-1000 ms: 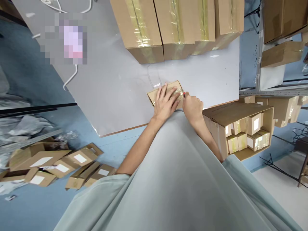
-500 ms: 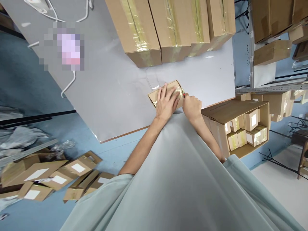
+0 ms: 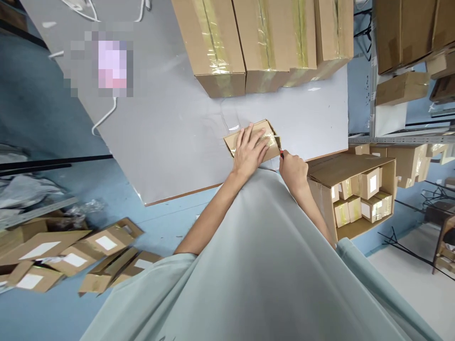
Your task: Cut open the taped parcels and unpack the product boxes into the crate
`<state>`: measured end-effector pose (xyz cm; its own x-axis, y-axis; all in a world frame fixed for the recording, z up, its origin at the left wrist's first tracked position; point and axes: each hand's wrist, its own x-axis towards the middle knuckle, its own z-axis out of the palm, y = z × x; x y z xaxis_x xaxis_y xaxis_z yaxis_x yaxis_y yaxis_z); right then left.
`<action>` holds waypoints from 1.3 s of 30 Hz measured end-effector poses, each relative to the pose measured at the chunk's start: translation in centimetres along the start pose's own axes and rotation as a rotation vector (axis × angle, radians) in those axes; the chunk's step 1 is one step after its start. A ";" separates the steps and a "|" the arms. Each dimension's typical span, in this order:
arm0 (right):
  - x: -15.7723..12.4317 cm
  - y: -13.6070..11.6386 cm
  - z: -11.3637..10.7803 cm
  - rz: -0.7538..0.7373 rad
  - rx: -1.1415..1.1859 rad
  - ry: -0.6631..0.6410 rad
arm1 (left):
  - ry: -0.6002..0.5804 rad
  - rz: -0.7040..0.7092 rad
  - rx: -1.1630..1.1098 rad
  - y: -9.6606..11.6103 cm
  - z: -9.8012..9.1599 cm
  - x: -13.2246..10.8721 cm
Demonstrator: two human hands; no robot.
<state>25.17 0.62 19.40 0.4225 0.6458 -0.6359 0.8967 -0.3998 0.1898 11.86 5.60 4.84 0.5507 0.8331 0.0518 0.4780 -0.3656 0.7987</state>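
Observation:
A small cardboard box [image 3: 273, 150] with clear tape lies on the grey table near its front edge. My left hand [image 3: 247, 154] rests flat on its top, fingers spread. Close by the box's right end, my right hand [image 3: 294, 171] is closed around a red and black box cutter [image 3: 282, 154]. Most of the cutter is hidden in the fist, and I cannot make out its blade. The box's right end has a loose, gaping edge.
Large taped cartons [image 3: 220, 52] stand along the table's [image 3: 159, 142] far side. An open carton [image 3: 320, 177] of small boxes is at the right. Pixelated device and white cables [image 3: 106, 116] lie at the left. Several labelled boxes [image 3: 95, 251] are on the floor, lower left.
My right hand with the box cutter has moved towards me along the box's right end, a little away from its top. My left hand stays on the box. The view has shifted slightly.

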 end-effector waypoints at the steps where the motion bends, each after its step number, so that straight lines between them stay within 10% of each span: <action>1: -0.4 0.3 0.0 0.002 0.001 -0.004 | 0.009 0.008 -0.014 -0.1 -0.2 -0.1; 8: -2.1 1.7 -1.1 -0.064 0.061 0.086 | 0.290 -0.192 -0.057 -3.0 -6.2 -3.3; 12: -2.4 0.6 -1.3 -0.233 0.068 0.066 | 0.227 -0.283 -0.190 -5.0 -8.6 -4.8; 39: -1.4 -11.5 -4.5 -0.503 -0.465 0.005 | 0.118 -0.187 -0.524 -8.8 -7.1 -2.6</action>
<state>14.83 7.27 21.44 -0.0602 0.6834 -0.7275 0.9470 0.2695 0.1748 1.32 9.65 1.93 0.3953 0.9154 -0.0763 0.1395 0.0223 0.9900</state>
